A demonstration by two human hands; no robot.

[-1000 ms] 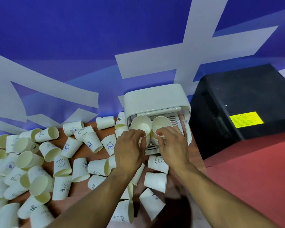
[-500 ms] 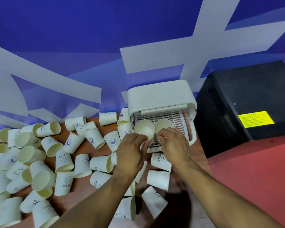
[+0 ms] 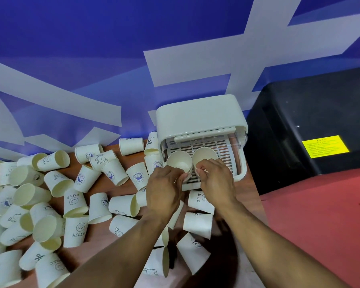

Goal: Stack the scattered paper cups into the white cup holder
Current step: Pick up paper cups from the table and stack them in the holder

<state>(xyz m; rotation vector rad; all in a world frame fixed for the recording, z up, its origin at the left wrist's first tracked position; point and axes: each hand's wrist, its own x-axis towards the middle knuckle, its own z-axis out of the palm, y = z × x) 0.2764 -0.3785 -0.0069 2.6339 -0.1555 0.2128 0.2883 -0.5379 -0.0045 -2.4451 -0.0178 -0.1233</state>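
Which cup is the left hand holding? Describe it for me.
Find the white cup holder against the blue wall. Two mouth-up cups sit over its slatted tray. The left hand pinches the left cup, nearer the scattered pile than the right cup.

a: what sort of place is this?

b: an event or trade-show stand, by the look of it, not a home. the far wall is a printed blue backdrop with huge white shapes, like parts of big lettering.

a: anything else?

b: red carpet covers the floor on the right. a black box with a yellow label sits just beside a brown table. printed paper cups lie strewn across the table, left of a white cup holder.
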